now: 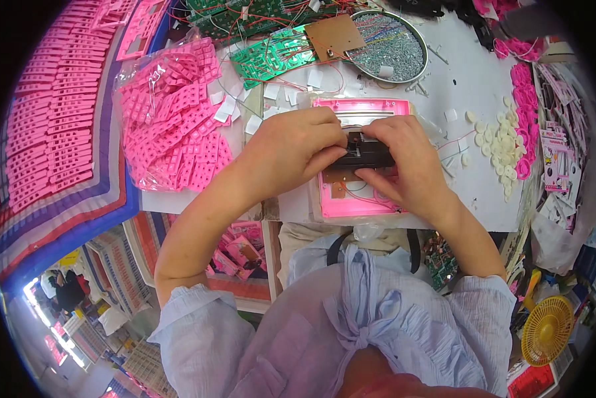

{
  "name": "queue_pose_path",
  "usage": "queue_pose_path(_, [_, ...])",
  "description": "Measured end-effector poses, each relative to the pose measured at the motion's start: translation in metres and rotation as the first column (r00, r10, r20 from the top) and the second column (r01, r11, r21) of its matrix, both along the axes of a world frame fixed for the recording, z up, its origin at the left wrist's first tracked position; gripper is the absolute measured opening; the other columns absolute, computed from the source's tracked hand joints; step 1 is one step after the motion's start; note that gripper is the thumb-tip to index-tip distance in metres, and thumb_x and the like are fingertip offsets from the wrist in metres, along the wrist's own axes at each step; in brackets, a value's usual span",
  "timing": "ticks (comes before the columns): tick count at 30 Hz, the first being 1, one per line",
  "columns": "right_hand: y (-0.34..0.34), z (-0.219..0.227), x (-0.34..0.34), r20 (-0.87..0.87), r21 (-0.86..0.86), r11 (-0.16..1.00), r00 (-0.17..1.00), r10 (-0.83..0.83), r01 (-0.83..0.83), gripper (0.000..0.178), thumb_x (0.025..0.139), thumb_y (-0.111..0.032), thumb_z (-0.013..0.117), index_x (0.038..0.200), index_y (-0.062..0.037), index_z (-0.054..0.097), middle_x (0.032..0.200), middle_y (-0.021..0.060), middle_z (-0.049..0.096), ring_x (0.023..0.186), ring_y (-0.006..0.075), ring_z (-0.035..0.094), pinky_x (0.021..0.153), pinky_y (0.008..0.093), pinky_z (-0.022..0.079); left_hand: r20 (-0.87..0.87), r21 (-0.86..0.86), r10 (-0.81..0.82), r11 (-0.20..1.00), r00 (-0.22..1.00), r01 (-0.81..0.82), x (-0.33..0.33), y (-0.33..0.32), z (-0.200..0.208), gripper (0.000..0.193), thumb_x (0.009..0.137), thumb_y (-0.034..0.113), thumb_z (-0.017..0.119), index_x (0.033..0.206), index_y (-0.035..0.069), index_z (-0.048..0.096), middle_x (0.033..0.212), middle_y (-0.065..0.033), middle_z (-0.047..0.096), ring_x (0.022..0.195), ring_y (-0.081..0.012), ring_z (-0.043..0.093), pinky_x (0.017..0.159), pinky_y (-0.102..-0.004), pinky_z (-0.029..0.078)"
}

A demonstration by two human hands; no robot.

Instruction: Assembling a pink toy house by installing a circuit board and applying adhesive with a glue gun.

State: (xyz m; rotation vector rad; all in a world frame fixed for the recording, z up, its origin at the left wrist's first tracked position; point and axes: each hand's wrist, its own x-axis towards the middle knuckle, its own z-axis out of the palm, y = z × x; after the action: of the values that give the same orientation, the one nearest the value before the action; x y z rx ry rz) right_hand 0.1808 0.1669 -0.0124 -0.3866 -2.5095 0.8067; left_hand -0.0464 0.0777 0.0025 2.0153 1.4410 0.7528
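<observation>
Shirt (291, 312) lies nearest; black part (372, 154), likely light, stiff, best held endwise, is clamped by left grip (304, 142) and right grip (410, 159).

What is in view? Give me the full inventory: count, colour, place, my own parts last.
worktable: one, white-topped, centre
pink frame: one, pink, front of worktable
black part: one, black, over pink frame
bagged pieces: many, pink, left on worktable
stacked panels: many, pink, far left
circuit boards: several, green, top centre
brown board: one, brown, top centre
round tray: one, silvery rim, top centre
metal bits: uncountable, grey, in round tray
small discs: many, cream, right on worktable
packages: many, white and pink, far right
fan: one, yellow, lower right
sleeves: two, pale blue, lower left and right
left hand: one, bare, at black part's left end
right hand: one, bare, gripping black part
</observation>
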Motion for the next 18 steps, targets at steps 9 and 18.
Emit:
queue_pose_path(9, [0.004,-0.002,-0.001,-0.006,-0.030,1.000,1.000,0.005,-0.005,0.064,0.067,-0.011,0.083,0.123,-0.0020,0.054,0.113,0.0156,0.061,0.102,0.0370,0.056,0.089,0.0439,0.047,-0.184,0.093,-0.053,0.993,0.982,0.072,0.003,0.014,0.010,0.012,0.082,0.013,0.072,0.084,0.005,0.064,0.080,-0.0099,0.055,0.073,-0.0312,0.061,0.062,-0.0421,0.048])
queue_pose_path(18, [0.009,0.010,-0.003,0.054,-0.070,0.998,0.998,0.008,-0.004,0.050,0.073,-0.021,0.081,0.116,-0.0051,0.059,0.107,0.0137,0.062,0.100,0.0356,0.057,0.087,0.0437,0.048,-0.222,0.099,-0.028,0.994,0.975,0.050,0.006,0.012,0.014,0.012,0.081,0.013,0.073,0.085,0.005,0.065,0.081,-0.0097,0.056,0.074,-0.0308,0.061,0.063,-0.0415,0.049])
